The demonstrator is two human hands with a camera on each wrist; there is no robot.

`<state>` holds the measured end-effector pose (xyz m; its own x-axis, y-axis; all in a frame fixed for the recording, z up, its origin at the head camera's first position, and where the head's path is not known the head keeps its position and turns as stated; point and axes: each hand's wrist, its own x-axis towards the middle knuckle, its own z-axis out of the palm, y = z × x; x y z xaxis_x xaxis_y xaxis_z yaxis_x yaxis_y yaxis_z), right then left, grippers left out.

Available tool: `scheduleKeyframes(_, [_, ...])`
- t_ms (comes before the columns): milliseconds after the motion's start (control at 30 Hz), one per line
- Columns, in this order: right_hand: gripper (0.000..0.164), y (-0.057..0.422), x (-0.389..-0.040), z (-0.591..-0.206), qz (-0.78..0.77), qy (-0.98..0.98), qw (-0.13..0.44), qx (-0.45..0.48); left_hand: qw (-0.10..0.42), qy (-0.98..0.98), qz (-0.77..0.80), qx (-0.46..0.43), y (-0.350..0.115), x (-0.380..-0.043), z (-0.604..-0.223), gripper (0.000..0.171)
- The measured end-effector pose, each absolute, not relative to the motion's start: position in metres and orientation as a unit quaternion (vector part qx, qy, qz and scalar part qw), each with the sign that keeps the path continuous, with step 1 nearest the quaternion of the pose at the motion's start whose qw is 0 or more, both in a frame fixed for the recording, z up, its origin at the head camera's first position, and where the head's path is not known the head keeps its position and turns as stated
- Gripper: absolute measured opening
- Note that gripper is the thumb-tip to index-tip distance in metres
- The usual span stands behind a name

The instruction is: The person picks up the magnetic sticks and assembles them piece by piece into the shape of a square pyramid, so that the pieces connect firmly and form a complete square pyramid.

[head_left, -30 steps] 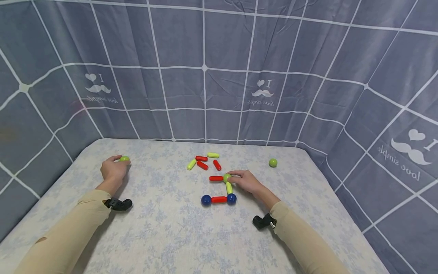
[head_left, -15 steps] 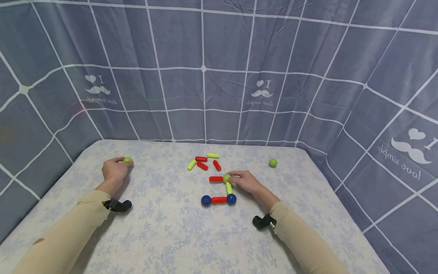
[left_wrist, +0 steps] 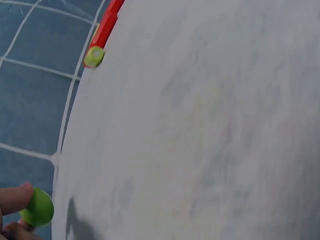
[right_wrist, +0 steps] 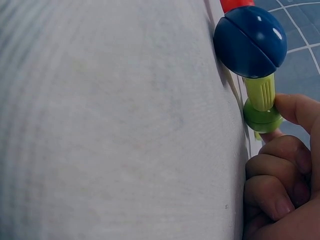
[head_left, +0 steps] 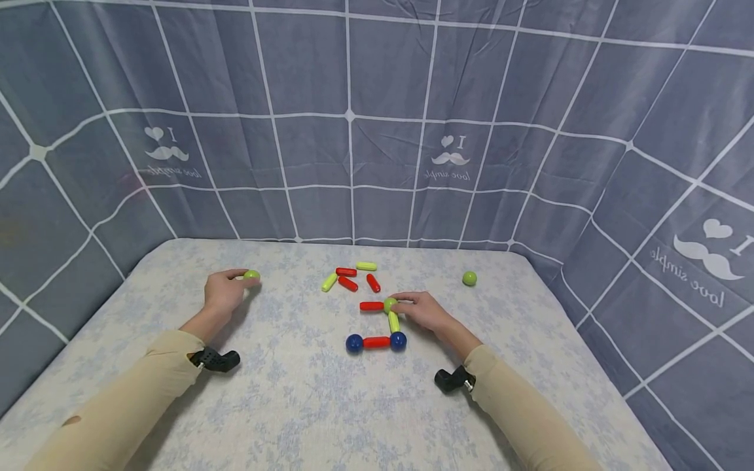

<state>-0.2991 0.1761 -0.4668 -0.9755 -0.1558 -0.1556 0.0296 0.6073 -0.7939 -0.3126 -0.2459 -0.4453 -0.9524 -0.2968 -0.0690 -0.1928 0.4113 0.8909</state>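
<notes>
My left hand (head_left: 226,292) pinches a green ball (head_left: 251,275) between thumb and fingers, at the left part of the table; the left wrist view shows the same green ball (left_wrist: 39,207) above the cloth. With thumb and forefinger my right hand (head_left: 423,311) grips another green ball (head_left: 390,305) at a corner of a joined shape. From that ball a red rod (head_left: 372,306) points left and a yellow rod (head_left: 394,322) runs down to a blue ball (head_left: 398,341). A second red rod (head_left: 376,343) links this to another blue ball (head_left: 355,343). The other fingers of my right hand are curled under.
Behind the joined shape lie several loose rods, among them a red rod (head_left: 374,282) and a yellow rod (head_left: 329,282). A loose green ball (head_left: 469,279) sits at the back right of the cloth-covered table (head_left: 283,405). Grey-blue curtains (head_left: 389,157) stand behind and beside it.
My left hand has moved right across the table, carrying the green ball toward the loose rods. My right hand and the joined shape have stayed in place.
</notes>
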Motion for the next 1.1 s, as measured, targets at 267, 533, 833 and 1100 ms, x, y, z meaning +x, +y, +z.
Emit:
scheduleKeyframes(267, [0.040,0.175,-0.299,-0.466,-0.443,0.890,0.103,-0.032,0.027,-0.852,-0.517,0.081,-0.222,-0.307,-0.443,0.052])
scheduleKeyframes(533, [0.040,0.175,-0.300,-0.467,-0.447,0.888,0.103,-0.030,-0.001,-0.859,-0.509,0.045,-0.199,-0.302,-0.448,0.052])
scheduleKeyframes(833, [0.040,0.176,-0.300,-0.467,-0.444,0.889,0.103,-0.031,-0.022,-0.858,-0.513,0.012,-0.170,-0.299,-0.452,0.046])
scheduleKeyframes(1100, [0.040,0.176,-0.301,-0.468,-0.441,0.892,0.098,-0.033,-0.039,-0.857,-0.514,-0.009,-0.147,-0.296,-0.457,0.043])
